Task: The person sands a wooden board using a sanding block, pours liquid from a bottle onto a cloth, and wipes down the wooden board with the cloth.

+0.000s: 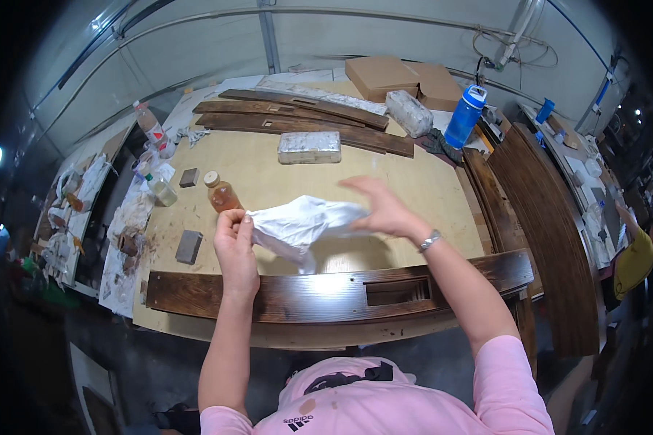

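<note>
A white cloth hangs in the air above a long dark-stained wooden board with a rectangular cutout. Its left end is pinched between the thumb and fingers of my left hand. My right hand, smeared by motion, is at the cloth's right end with some fingers stretched out. Whether it grips the cloth I cannot make out. Just beyond my left hand stands a capped bottle of amber liquid. The board lies along the near edge of the table.
Two small grey blocks sit at the left. Farther back are a wrapped brick-shaped block, dark wooden strips, a blue water bottle and cardboard boxes. Dark panels lean at the right.
</note>
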